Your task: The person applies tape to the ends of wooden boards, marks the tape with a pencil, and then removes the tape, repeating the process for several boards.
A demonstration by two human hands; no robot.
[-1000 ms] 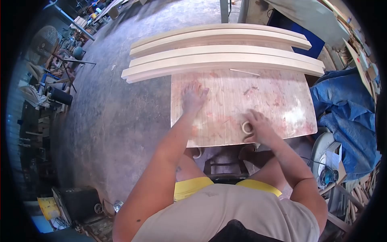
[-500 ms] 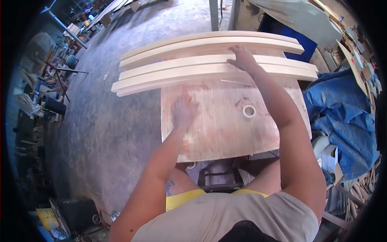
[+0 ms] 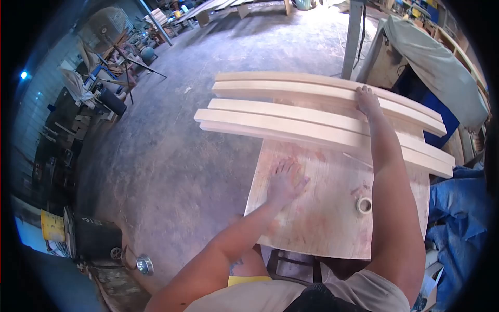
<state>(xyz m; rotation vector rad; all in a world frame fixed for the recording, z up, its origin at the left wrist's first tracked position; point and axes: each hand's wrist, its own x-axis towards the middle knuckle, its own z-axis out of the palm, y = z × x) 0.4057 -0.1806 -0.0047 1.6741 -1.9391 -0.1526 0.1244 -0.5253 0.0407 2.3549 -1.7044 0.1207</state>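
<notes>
My left hand (image 3: 286, 181) lies with its fingers spread on the stained wooden tabletop (image 3: 322, 229). Farther back, my right hand (image 3: 368, 101) reaches over to the rear pair of pale wooden planks and has its fingers over the front plank (image 3: 296, 88) of that pair, thumb on the near side. A nearer pair of planks (image 3: 291, 125) lies crosswise between my two hands, passing under my right forearm. A roll of tape (image 3: 364, 205) sits beside my right forearm, and a thin pale stick (image 3: 357, 159) lies close to the nearer planks.
The planks overhang the tabletop on the left, above the concrete floor (image 3: 156, 166). A blue tarp (image 3: 457, 203) lies at the right, below a grey cloth cover (image 3: 436, 62). A metal post (image 3: 352, 41) stands behind. A fan (image 3: 104, 31) and a black bin (image 3: 96, 236) are at the left.
My right hand has moved from the nearer planks back to the rear pair. My left hand stays on the tabletop. The view has swung left, so the table appears lower and farther right.
</notes>
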